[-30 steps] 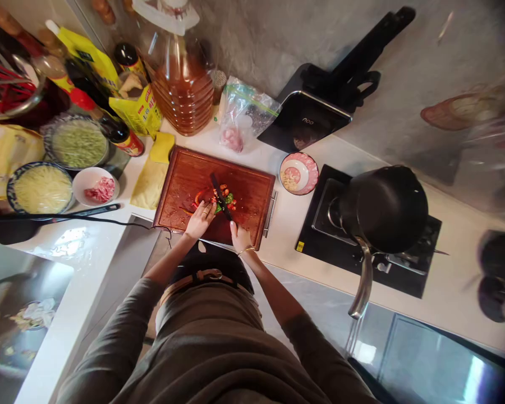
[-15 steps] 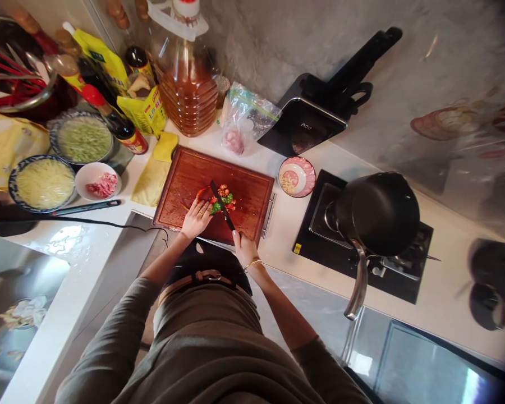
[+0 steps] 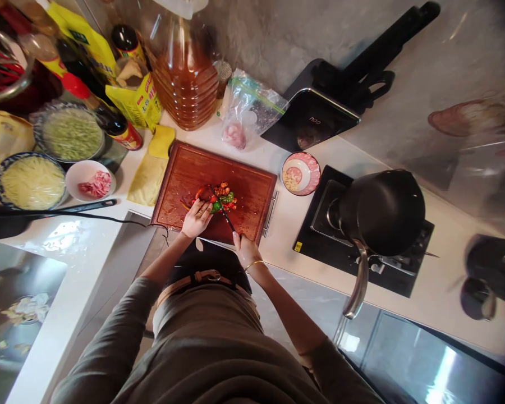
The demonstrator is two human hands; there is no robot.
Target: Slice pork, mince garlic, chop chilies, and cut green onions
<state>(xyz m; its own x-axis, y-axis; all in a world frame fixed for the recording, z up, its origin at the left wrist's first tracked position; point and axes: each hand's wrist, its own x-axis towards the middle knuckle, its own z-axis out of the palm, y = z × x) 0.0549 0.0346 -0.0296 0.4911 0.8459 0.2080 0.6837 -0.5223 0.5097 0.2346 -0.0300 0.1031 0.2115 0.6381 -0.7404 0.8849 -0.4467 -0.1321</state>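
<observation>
Head view: we find the right hand point(image 3: 246, 251) clamped on the knife point(image 3: 226, 215); the left hand point(image 3: 197, 219), fingers together, holds peppers point(image 3: 216, 207) against the cutting board point(image 3: 193, 166).

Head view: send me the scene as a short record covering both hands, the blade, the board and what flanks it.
Left hand: fingers over red and green pieces; grip underneath hidden
Right hand: holds dark knife by its handle
Blade: slanted across the pieces
Cutting board: brown, on the counter
Left of board: white bowl with pink pieces
Right of board: pink-and-white bowl, then dark pan on the stove
</observation>
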